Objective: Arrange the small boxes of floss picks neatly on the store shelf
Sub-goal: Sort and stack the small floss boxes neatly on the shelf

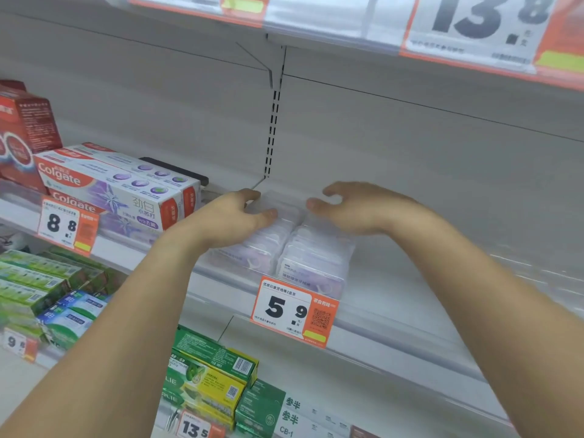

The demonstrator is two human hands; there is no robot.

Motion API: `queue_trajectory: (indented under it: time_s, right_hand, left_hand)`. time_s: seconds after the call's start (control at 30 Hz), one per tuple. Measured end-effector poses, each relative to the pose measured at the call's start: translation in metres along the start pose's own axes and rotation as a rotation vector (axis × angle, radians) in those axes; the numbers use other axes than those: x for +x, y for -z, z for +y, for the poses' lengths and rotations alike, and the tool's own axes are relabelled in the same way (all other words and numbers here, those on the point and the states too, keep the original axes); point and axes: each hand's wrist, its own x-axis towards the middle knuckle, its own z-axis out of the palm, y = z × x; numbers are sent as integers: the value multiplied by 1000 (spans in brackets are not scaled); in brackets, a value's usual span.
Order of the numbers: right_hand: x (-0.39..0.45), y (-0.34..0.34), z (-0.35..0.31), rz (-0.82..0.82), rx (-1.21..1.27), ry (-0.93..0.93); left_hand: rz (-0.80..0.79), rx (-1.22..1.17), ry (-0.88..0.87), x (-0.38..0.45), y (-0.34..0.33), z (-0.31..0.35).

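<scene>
Both hands reach to the far end of two rows of small clear-plastic floss pick boxes [294, 248] on the white shelf [410, 279]: left hand [240, 213] curled over the left row's back boxes, right hand [357, 207] half-open, touching the right row; a hard nudge could topple the slippery boxes off the near edge.

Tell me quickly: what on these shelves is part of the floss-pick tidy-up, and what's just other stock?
Part of the job:
floss pick boxes
left hand
right hand
5.9 price tag

Just other stock:
Colgate toothpaste boxes
red boxes
green toothpaste boxes
</scene>
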Motion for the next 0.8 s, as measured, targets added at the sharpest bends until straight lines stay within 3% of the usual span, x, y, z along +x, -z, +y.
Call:
queue_trajectory:
  time_s: [0.1, 0.33, 0.8]
  right_hand:
    - [-36, -23, 10, -77, 205, -56]
    - [-59, -70, 9, 150, 577, -78]
    - [-63, -75, 1, 166, 446, -92]
  left_hand:
    - [16, 7, 3, -1, -1, 1]
    - [12, 101, -24, -8, -3, 9]
    - [94, 314, -55, -12, -3, 11]
